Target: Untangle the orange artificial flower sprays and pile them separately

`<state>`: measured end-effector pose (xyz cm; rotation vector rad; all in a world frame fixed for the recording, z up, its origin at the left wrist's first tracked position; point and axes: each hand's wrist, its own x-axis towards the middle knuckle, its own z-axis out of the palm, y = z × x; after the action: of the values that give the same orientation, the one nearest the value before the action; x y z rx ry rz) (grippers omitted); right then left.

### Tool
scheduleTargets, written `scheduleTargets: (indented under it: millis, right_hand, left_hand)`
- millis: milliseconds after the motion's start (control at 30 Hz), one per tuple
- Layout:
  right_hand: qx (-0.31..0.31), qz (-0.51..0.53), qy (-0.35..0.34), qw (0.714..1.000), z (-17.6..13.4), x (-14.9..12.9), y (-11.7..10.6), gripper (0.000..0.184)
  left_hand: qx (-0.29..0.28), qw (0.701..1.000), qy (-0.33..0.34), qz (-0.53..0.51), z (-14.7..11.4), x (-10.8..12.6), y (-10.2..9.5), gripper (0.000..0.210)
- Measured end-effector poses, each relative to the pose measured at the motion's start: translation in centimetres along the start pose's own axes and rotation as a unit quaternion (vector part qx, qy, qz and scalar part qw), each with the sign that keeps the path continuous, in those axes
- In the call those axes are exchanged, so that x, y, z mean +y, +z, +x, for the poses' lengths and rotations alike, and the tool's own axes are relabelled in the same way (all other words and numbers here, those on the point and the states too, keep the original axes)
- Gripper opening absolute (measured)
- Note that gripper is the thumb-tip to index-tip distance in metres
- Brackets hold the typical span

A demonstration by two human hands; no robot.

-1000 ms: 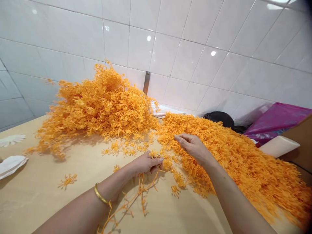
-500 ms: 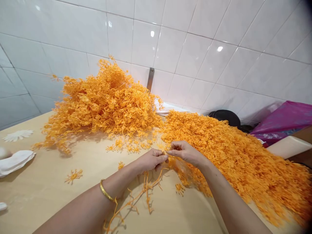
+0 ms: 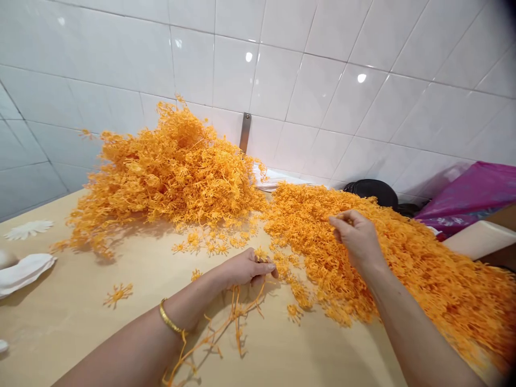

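Observation:
My left hand [image 3: 253, 267] is closed in a pinch on an orange plastic branching sprig [image 3: 236, 312]. The sprig's thin stems hang below the fingers and trail toward the front edge of the view; a small orange star-shaped floret [image 3: 260, 252] shows at the fingertips. Over the right-hand pile of loose orange florets [image 3: 403, 269] is my right hand [image 3: 357, 236], its thumb and fingers pressed together. Whatever it holds, if anything, cannot be made out. A few single florets [image 3: 294, 312] lie on the table between the hands.
A tall heap of orange branched sprigs [image 3: 169, 172] stands at the back left of the table [image 3: 60, 322]. White petal-shaped pieces [image 3: 28, 230] and a white cloth-like piece [image 3: 26, 273] lie far left. Black round items [image 3: 373, 191] and a purple bag [image 3: 467, 196] sit back right, against the tiled wall.
My right hand has left my left hand and moved right and up, over the right pile. My left hand stays nearly in place, still pinching the sprig.

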<state>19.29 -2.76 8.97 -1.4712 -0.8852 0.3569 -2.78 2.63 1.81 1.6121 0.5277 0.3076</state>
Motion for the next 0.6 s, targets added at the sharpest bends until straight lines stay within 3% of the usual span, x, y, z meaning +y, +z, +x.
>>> scheduleTargets:
  millis: [133,267,333,400,467,533,600]
  right_hand:
    - [-0.181,0.021,0.030,0.983,-3.1,0.6,3.0,0.025]
    - [-0.387,-0.007,0.008,0.922,-5.1,0.5,5.1,0.020]
    - [-0.448,-0.039,-0.010,0.893,-5.5,0.3,5.7,0.027]
    - [-0.472,-0.084,-0.046,0.877,-5.6,0.3,6.3,0.031]
    - [-0.462,-0.115,-0.104,0.873,-5.7,0.5,6.9,0.023]
    - [-0.416,-0.126,-0.167,0.885,-6.0,1.0,7.6,0.015]
    - [-0.328,-0.157,-0.211,0.907,-6.1,1.7,8.0,0.022]
  left_hand:
    - [-0.019,0.999,-0.022,-0.024,0.0,0.1,-0.4,0.042]
    - [-0.021,0.999,-0.023,-0.025,-0.1,0.3,-0.3,0.041]
    - [-0.009,1.000,-0.016,-0.023,-0.1,0.2,-0.1,0.037]
    - [0.011,1.000,-0.008,-0.022,0.1,0.1,0.0,0.030]
    - [0.023,0.999,-0.011,-0.029,0.2,0.1,0.1,0.023]
    - [0.009,0.999,-0.022,-0.044,0.2,0.2,0.0,0.022]
    - [-0.011,0.997,-0.028,-0.064,0.2,0.3,-0.2,0.027]
